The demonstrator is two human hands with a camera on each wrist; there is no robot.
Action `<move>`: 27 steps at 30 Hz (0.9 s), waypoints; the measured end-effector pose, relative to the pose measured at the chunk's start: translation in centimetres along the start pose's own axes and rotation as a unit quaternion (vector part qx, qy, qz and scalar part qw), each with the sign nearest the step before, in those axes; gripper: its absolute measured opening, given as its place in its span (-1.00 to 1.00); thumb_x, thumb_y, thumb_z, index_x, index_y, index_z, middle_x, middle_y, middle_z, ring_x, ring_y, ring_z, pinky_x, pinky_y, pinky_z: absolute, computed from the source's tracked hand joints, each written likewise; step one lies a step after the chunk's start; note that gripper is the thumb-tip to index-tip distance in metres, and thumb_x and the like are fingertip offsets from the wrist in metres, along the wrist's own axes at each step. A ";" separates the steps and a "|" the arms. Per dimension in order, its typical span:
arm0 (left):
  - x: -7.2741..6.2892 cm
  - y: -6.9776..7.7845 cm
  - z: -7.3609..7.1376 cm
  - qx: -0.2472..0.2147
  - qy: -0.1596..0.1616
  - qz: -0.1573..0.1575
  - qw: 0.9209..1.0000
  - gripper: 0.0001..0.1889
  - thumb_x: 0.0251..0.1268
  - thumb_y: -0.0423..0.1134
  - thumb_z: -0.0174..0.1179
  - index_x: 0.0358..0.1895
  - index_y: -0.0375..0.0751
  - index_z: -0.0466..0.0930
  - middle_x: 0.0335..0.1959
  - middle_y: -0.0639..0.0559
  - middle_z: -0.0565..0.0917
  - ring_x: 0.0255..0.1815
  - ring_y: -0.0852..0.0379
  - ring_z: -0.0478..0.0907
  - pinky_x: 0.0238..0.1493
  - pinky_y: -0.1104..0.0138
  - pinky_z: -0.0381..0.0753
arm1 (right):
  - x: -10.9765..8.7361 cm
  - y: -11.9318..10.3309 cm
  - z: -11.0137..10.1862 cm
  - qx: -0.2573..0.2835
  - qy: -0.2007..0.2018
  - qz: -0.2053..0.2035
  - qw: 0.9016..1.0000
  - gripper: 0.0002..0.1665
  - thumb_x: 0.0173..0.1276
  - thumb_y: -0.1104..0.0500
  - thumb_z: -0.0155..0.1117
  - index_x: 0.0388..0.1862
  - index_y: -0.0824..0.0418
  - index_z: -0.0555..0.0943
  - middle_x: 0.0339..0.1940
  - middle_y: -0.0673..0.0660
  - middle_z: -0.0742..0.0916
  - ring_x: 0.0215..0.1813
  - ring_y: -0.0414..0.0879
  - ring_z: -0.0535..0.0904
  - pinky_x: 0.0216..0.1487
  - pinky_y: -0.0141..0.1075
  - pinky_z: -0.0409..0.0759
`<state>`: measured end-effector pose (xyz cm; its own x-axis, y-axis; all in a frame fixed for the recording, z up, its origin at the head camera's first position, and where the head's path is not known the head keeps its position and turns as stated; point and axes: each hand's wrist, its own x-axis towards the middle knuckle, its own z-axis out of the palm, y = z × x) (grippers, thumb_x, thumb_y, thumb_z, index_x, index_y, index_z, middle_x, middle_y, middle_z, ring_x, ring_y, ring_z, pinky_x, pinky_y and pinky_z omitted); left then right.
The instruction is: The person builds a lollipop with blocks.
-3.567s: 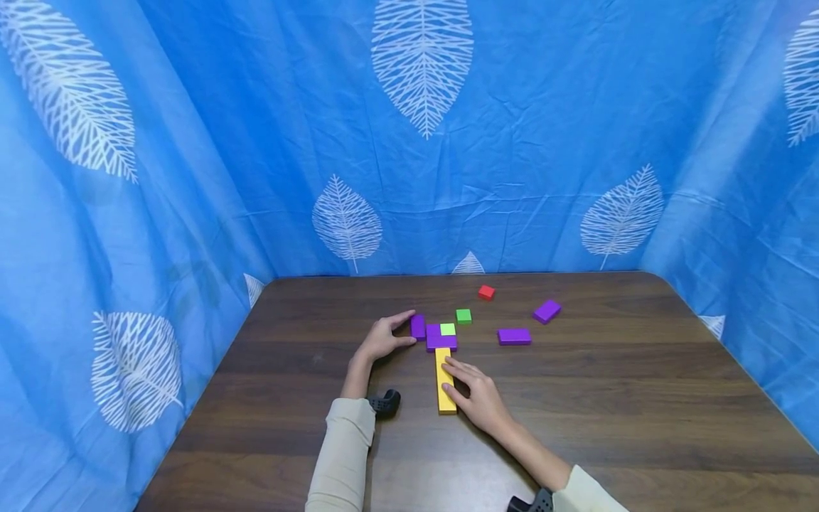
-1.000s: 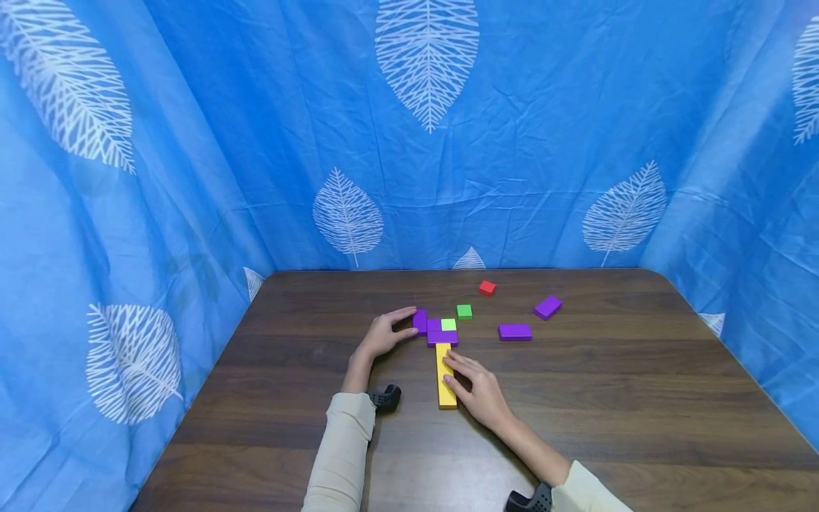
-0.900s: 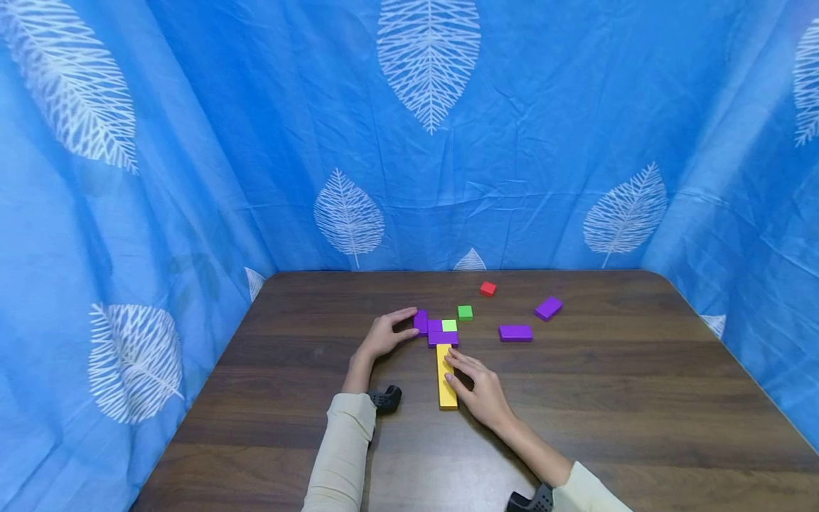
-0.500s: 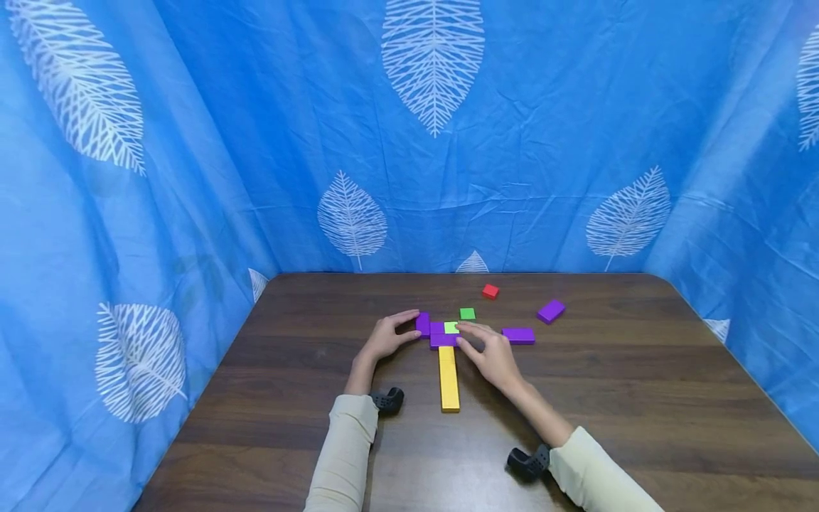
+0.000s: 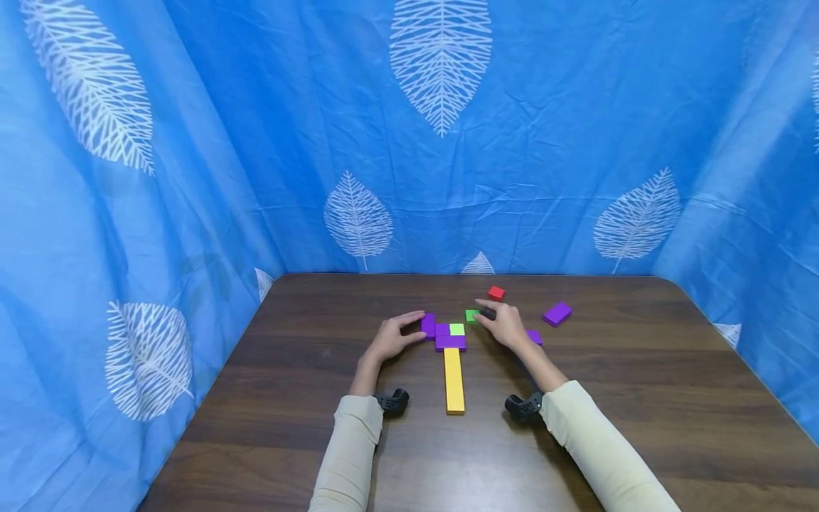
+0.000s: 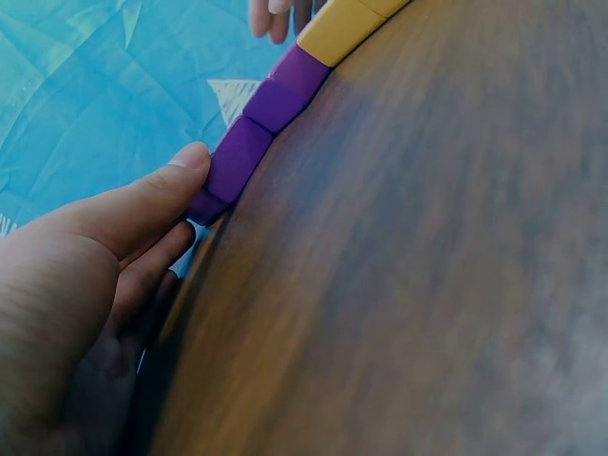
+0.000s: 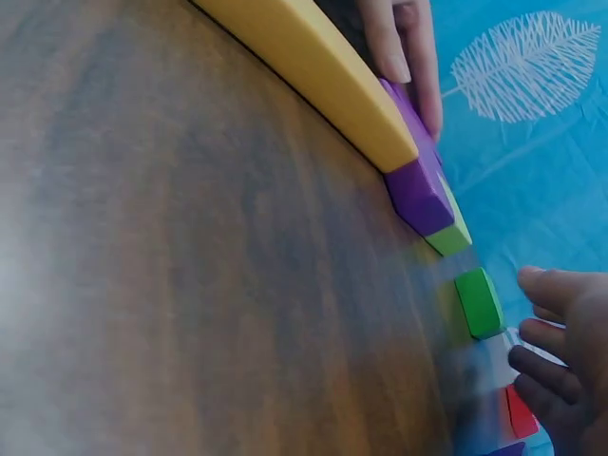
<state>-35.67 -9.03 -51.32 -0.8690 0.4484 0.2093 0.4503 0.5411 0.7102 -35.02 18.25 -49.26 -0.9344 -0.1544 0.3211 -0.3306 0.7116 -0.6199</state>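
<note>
My left hand (image 5: 389,340) pinches an upright purple block (image 5: 429,326) between thumb and forefinger, at the left of a group of blocks. In the left wrist view the thumb lies against that block's end. The group also holds purple blocks (image 5: 451,343), a light green block (image 5: 457,329) and a long yellow piece (image 5: 454,380) running toward me. My right hand (image 5: 505,327) is beside a green block (image 5: 472,316), thumb and fingers spread. From the right wrist, a small gap shows between the hand and the green block (image 7: 480,304).
A red block (image 5: 496,292) lies at the back, and a loose purple block (image 5: 557,313) to the right. Another purple block (image 5: 534,337) is partly hidden behind the right hand. The wooden table (image 5: 288,441) ends at a blue leaf-patterned curtain (image 5: 288,142).
My right hand has left the yellow piece, passed over the light green block and moved up and right to the green block. The left hand has stayed at its purple block.
</note>
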 end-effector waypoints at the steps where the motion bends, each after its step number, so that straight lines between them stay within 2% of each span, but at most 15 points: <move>1: 0.0 0.0 0.0 -0.001 0.000 -0.002 1.000 -0.49 0.23 -0.10 0.21 0.23 -0.16 0.44 0.23 -0.01 0.45 0.29 0.03 0.30 0.29 0.15 0.24 | 0.1 0.1 -0.1 -0.004 -0.006 0.000 1.000 -0.55 0.21 0.15 0.32 0.05 0.33 0.58 -0.02 0.33 0.64 0.09 0.26 0.48 0.08 0.10 0.42; 7: 0.0 0.2 0.0 -0.005 0.000 -0.010 1.000 -0.49 0.22 -0.10 0.21 0.24 -0.14 0.43 0.24 0.01 0.44 0.30 0.04 0.28 0.29 0.15 0.24 | 0.4 0.1 -0.1 -0.023 -0.049 0.003 0.999 -0.56 0.22 0.12 0.32 0.05 0.30 0.59 0.01 0.29 0.64 0.12 0.26 0.46 0.11 0.09 0.40; 11: 0.0 0.1 -0.1 -0.002 -0.004 -0.013 1.000 -0.49 0.23 -0.09 0.21 0.25 -0.12 0.43 0.25 0.01 0.43 0.31 0.04 0.27 0.29 0.15 0.23 | 0.4 0.2 0.2 -0.029 -0.060 0.013 0.998 -0.58 0.22 0.15 0.32 0.04 0.29 0.60 0.01 0.29 0.63 0.14 0.23 0.45 0.13 0.07 0.39; 19: 0.0 0.0 -0.2 -0.005 -0.001 -0.007 1.000 -0.49 0.22 -0.11 0.22 0.24 -0.15 0.44 0.24 -0.02 0.44 0.30 0.03 0.29 0.29 0.15 0.24 | 0.5 0.1 0.4 -0.020 -0.043 0.008 0.999 -0.63 0.16 0.20 0.36 -0.04 0.31 0.63 -0.05 0.29 0.66 0.09 0.23 0.48 0.09 0.06 0.43; 23: 0.0 0.0 -0.1 -0.001 -0.003 -0.008 1.000 -0.49 0.22 -0.09 0.22 0.23 -0.14 0.44 0.24 0.00 0.44 0.30 0.05 0.29 0.29 0.18 0.23 | 0.8 -0.3 0.5 -0.002 -0.030 0.036 0.999 -0.65 0.12 0.19 0.40 -0.10 0.28 0.66 -0.13 0.26 0.69 -0.01 0.20 0.54 0.00 0.02 0.47; 27: 0.1 0.0 0.0 -0.002 -0.004 -0.016 1.000 -0.49 0.22 -0.08 0.22 0.24 -0.12 0.44 0.24 0.02 0.43 0.30 0.08 0.29 0.29 0.20 0.23 | 1.2 -1.3 1.0 0.033 -0.016 0.060 0.998 -0.64 0.11 0.17 0.41 -0.10 0.26 0.66 -0.13 0.25 0.69 -0.01 0.18 0.54 0.00 -0.01 0.48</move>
<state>-35.77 -9.00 -51.30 -0.8807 0.4378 0.1811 0.4222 0.5516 0.7194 -35.88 16.47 -48.78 -0.9711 -0.0941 0.2192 -0.2235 0.6805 -0.6979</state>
